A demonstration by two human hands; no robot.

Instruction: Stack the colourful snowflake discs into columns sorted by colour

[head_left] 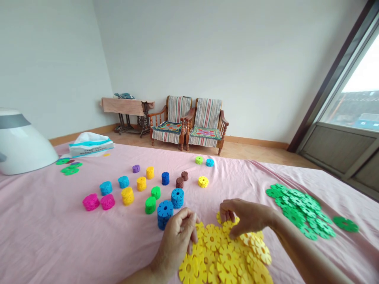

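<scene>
A heap of flat yellow notched plastic discs (227,256) lies in front of me on the pink cloth. My left hand (179,232) is at the heap's left edge, its fingers curled in; whatever they hold is hidden. Over the back of the heap, my right hand (244,215) reaches down with thumb and fingers apart, touching or just above the yellow discs. Close beyond my left hand stand two blue disc stacks, the nearer blue stack (165,215) and the farther blue stack (177,198).
Small stacks stand farther off, among them pink (91,202), yellow (127,195), green (150,205) and brown (179,182). Loose green discs (299,209) lie to the right. A tissue box (91,146) and white appliance (25,146) are at left. Two chairs (204,122) stand beyond the table.
</scene>
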